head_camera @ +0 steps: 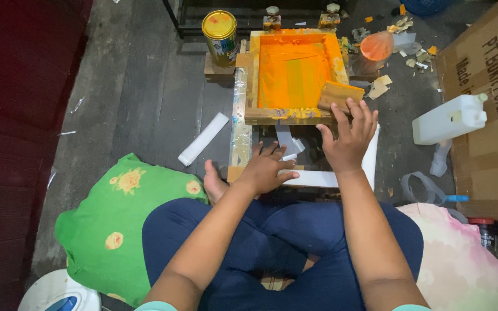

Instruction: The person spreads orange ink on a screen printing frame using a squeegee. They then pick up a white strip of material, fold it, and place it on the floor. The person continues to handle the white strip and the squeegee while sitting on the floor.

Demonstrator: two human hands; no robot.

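Observation:
A wooden screen-printing frame (251, 75) coated in orange ink sits tilted up in front of me on a low stand. My right hand (348, 135) rests on the frame's near right corner, fingertips on the ink-smeared wooden squeegee (335, 94). Below the frame my left hand (266, 168) lies flat on the white base (318, 178), fingers touching a small white strip (288, 144). I sit cross-legged in dark blue trousers, one bare foot (213, 183) by the stand.
A yellow tin can (220, 35) stands at the frame's back left; an orange-filled plastic bag (376, 47) at the back right. A white jug (448, 118) and a cardboard box (491, 109) are right. A white slab (203, 139) and green cushion (116, 224) lie left.

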